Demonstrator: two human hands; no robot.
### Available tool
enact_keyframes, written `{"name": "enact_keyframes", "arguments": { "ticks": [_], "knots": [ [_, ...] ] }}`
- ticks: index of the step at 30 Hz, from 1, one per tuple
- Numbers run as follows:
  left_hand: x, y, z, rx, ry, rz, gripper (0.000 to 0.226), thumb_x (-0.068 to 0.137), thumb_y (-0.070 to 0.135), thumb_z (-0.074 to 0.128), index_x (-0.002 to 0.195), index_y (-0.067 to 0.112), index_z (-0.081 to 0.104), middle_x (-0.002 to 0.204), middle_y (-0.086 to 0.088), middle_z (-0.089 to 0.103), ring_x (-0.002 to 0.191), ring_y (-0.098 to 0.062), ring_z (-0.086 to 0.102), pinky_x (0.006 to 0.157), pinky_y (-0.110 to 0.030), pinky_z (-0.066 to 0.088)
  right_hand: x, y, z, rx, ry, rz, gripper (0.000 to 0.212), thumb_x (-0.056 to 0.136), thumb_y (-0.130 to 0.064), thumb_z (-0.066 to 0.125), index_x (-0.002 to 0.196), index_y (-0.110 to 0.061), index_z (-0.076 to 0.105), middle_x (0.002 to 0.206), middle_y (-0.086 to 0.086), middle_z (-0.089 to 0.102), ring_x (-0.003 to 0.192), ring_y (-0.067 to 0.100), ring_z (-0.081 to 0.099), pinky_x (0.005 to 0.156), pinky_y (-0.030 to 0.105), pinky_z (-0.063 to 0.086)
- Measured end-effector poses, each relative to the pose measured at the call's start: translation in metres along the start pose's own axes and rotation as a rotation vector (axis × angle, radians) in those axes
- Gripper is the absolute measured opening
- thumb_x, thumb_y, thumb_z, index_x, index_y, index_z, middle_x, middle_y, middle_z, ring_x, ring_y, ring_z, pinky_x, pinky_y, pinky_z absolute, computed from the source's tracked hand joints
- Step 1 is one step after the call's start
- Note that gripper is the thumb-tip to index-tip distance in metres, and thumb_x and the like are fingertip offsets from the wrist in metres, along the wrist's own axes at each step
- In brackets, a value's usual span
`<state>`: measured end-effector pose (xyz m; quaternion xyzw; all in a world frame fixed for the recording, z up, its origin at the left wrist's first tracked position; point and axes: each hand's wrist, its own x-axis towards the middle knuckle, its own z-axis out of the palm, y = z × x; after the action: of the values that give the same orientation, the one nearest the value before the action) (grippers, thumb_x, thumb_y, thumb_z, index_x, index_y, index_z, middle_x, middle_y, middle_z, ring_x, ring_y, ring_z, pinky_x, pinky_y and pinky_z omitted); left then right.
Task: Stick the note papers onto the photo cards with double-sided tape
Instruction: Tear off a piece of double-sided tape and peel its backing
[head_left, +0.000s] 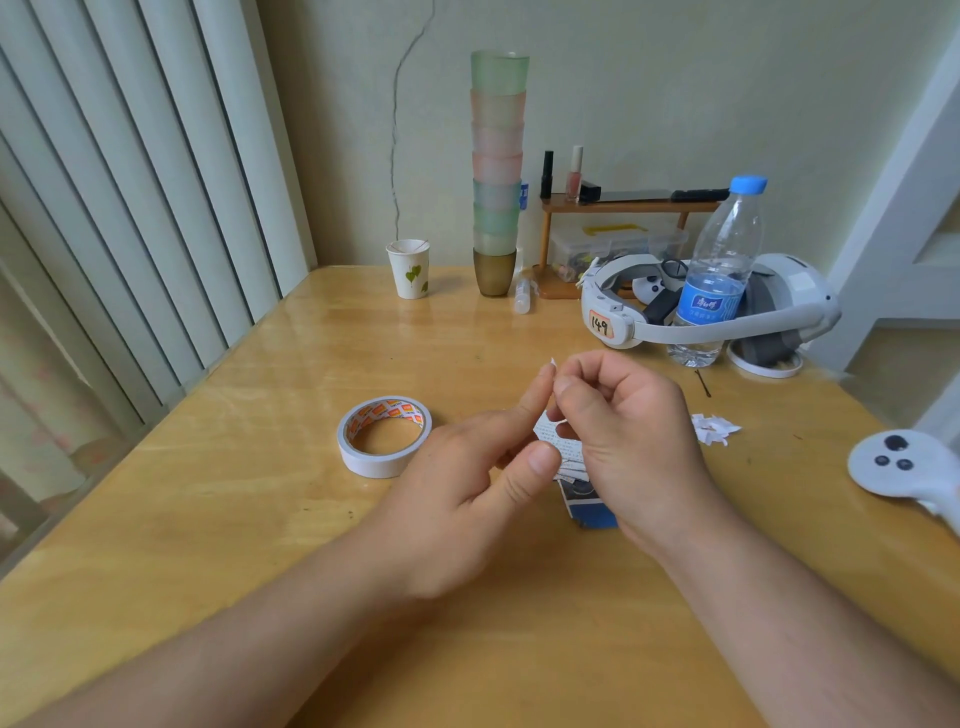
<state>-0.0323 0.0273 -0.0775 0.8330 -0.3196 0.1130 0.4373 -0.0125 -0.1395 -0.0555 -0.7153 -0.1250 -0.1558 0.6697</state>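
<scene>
A roll of double-sided tape lies flat on the wooden table, left of my hands. My left hand is raised, index finger extended, with a small white piece of tape at its tip. My right hand has curled fingers and pinches that same small piece against the left fingertip. Beneath the hands lie note papers with printed lines on top of a blue photo card, both partly hidden by my right hand.
A pile of torn white paper scraps lies right of my hands. Behind stand a water bottle, a white headset, a paper cup and stacked plastic cups. A white controller rests at the right edge.
</scene>
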Motion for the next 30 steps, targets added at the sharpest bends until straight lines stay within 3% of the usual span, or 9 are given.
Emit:
{"name": "enact_keyframes", "arguments": {
  "ticks": [2,4,6,7,9,11,15,25,30],
  "knots": [
    [-0.001,0.003,-0.001,-0.178,-0.013,-0.061,0.073,0.101,0.071,0.033,0.139,0.015,0.060,0.084,0.012,0.056,0.088,-0.007,0.059,0.081,-0.027,0.045,0.000,0.000,0.000,0.037,-0.004,0.008,0.013,0.086,-0.025,0.062,0.074,-0.022,0.066,0.072,0.006,0.061,0.070,0.017,0.055,0.067,0.035,0.050],
    [0.000,0.006,-0.001,-0.301,-0.009,-0.129,0.054,0.102,0.064,0.033,0.114,0.016,0.056,0.083,0.017,0.058,0.109,0.005,0.062,0.084,-0.017,0.041,0.000,0.000,0.000,0.059,-0.008,0.014,0.013,0.086,-0.026,0.062,0.075,-0.023,0.067,0.072,0.008,0.060,0.071,0.018,0.054,0.066,0.032,0.049],
    [0.002,0.006,-0.002,-0.380,0.011,-0.178,0.052,0.100,0.061,0.030,0.113,0.017,0.056,0.082,0.017,0.057,0.103,0.013,0.057,0.083,-0.010,0.038,0.000,-0.001,-0.001,0.066,-0.019,0.015,0.014,0.086,-0.025,0.062,0.074,-0.025,0.068,0.072,0.006,0.060,0.072,0.018,0.055,0.067,0.029,0.051],
    [0.003,0.007,-0.001,-0.426,0.025,-0.184,0.056,0.099,0.064,0.030,0.114,0.019,0.061,0.081,0.014,0.056,0.095,0.008,0.057,0.083,-0.011,0.038,0.000,-0.001,0.000,0.066,-0.025,0.014,0.014,0.086,-0.025,0.061,0.073,-0.027,0.068,0.072,0.004,0.061,0.072,0.017,0.056,0.068,0.027,0.051],
    [0.005,0.004,0.001,-0.519,0.056,-0.191,0.066,0.096,0.078,0.034,0.127,0.033,0.072,0.079,0.009,0.056,0.085,-0.008,0.054,0.088,-0.020,0.040,0.000,-0.002,0.000,0.076,-0.031,0.012,0.016,0.086,-0.025,0.061,0.072,-0.028,0.068,0.071,0.000,0.062,0.073,0.014,0.058,0.068,0.023,0.053],
    [0.008,0.001,0.003,-0.602,0.082,-0.207,0.065,0.091,0.084,0.038,0.133,0.046,0.068,0.078,0.006,0.056,0.081,-0.015,0.052,0.090,-0.032,0.042,0.000,-0.002,0.000,0.090,-0.035,0.010,0.017,0.086,-0.023,0.061,0.071,-0.028,0.068,0.069,-0.002,0.063,0.073,0.013,0.059,0.068,0.021,0.052],
    [0.010,0.002,0.002,-0.740,0.103,-0.263,0.063,0.100,0.071,0.032,0.133,0.035,0.072,0.076,0.003,0.055,0.080,-0.017,0.050,0.090,-0.040,0.043,-0.001,-0.003,0.001,0.093,-0.045,0.018,0.019,0.086,-0.023,0.061,0.071,-0.031,0.068,0.072,-0.005,0.067,0.075,0.013,0.061,0.069,0.022,0.052],
    [0.011,0.017,-0.003,-0.980,0.189,-0.402,0.067,0.097,0.063,0.034,0.118,0.019,0.080,0.070,0.002,0.049,0.072,-0.015,0.048,0.080,-0.030,0.048,-0.003,-0.006,0.003,0.141,-0.047,0.037,0.017,0.088,-0.010,0.065,0.072,-0.017,0.064,0.070,0.007,0.058,0.067,0.014,0.055,0.059,0.021,0.051],
    [0.010,0.017,-0.002,-0.796,0.201,-0.342,0.051,0.099,0.054,0.057,0.107,0.011,0.082,0.071,0.000,0.050,0.077,-0.012,0.051,0.082,-0.027,0.046,-0.005,-0.007,0.005,0.156,-0.065,0.005,0.018,0.086,-0.015,0.066,0.071,-0.025,0.068,0.077,0.010,0.071,0.069,0.017,0.053,0.063,0.026,0.050]
  ]
}}
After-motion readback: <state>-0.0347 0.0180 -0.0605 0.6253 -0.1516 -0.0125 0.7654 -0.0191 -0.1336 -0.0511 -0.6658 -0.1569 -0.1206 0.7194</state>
